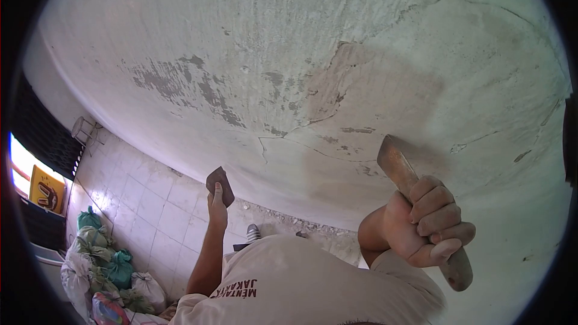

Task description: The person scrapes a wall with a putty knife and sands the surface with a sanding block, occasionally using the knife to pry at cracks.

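Observation:
My right hand [428, 222] is closed round the handle of a putty knife [397, 162], whose worn, rust-brown blade points up at the wall and overlaps it in this view. Lower on the left, my left hand [217, 204] grips a small flat brown rectangular piece [220, 185] between thumb and fingers; its exact kind does not show. The pale plastered wall [385, 12] fills the upper view. Cracks run across it, and bare grey patches [168, 82] show where paint is gone. A darker shadow lies beside the blade.
Crumbled debris [283, 219] lies along the foot of the wall on the tiled floor [158, 213]. Several tied sacks [118, 269] are heaped at lower left. Beyond them are a yellow box [47, 189], a dark shutter [48, 121] and a small stool [83, 127].

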The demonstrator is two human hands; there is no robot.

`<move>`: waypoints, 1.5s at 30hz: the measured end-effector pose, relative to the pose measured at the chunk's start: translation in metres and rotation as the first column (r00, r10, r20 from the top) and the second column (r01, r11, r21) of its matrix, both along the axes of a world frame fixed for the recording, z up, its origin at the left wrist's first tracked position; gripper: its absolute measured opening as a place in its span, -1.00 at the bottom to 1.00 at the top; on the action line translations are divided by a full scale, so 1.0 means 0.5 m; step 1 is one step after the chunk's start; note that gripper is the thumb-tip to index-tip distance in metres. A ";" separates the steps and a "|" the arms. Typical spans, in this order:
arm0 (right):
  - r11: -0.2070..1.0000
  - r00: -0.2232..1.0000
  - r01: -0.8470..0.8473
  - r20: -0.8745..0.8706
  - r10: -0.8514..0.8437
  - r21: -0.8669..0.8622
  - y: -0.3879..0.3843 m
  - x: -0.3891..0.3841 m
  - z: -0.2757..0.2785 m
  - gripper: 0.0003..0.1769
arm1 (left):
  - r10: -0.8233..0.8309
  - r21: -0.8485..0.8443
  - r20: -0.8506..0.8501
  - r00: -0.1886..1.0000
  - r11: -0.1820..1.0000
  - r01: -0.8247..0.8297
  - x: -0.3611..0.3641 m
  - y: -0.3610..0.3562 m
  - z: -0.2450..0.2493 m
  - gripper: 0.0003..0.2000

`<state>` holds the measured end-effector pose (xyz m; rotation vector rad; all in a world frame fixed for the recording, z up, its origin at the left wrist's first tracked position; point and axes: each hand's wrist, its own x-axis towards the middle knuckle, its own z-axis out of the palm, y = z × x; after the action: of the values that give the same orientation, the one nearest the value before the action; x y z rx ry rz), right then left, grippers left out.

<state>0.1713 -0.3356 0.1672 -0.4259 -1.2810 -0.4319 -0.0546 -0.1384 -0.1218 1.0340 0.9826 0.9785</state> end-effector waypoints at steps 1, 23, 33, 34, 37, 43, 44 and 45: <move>1.000 1.000 -0.014 -0.005 0.014 0.018 -0.006 0.001 -0.002 -0.73 | -0.002 0.015 0.002 1.000 1.000 0.002 0.001 0.001 0.004 -0.51; 0.985 0.983 0.061 0.180 -0.032 -0.160 0.064 0.033 -0.019 -0.65 | 0.024 -0.088 -0.011 1.000 0.996 -0.024 0.015 0.015 0.002 -0.47; 0.995 0.997 -0.062 0.053 0.059 0.073 0.091 0.034 -0.035 -0.60 | 0.013 -0.006 -0.035 0.999 1.000 -0.013 0.007 0.034 -0.008 -0.46; 0.994 0.996 -0.077 0.045 0.073 0.075 0.093 0.035 -0.035 -0.60 | 0.001 0.006 -0.032 0.999 1.000 0.000 0.007 0.034 -0.004 -0.46; 0.991 0.994 -0.110 0.020 0.109 0.077 0.088 0.039 -0.039 -0.59 | 0.004 0.002 -0.043 0.999 1.000 -0.004 0.014 0.036 -0.014 -0.48; 0.982 0.989 -0.139 0.058 0.133 0.126 0.097 0.048 -0.040 -0.61 | 0.006 -0.062 -0.090 0.996 0.998 -0.012 0.023 0.050 -0.008 -0.48; 0.982 0.990 -0.137 0.060 0.130 0.133 0.099 0.049 -0.038 -0.61 | -0.002 -0.053 -0.091 0.996 0.999 -0.002 0.021 0.051 -0.010 -0.48; 0.981 0.990 -0.134 0.060 0.127 0.143 0.100 0.049 -0.039 -0.62 | -0.011 -0.042 -0.095 0.995 0.999 0.007 0.017 0.052 -0.011 -0.48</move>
<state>0.1958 -0.2854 0.1476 -0.2067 -1.3083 -0.4250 -0.0460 -0.1126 -0.1270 1.0569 1.0716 0.9048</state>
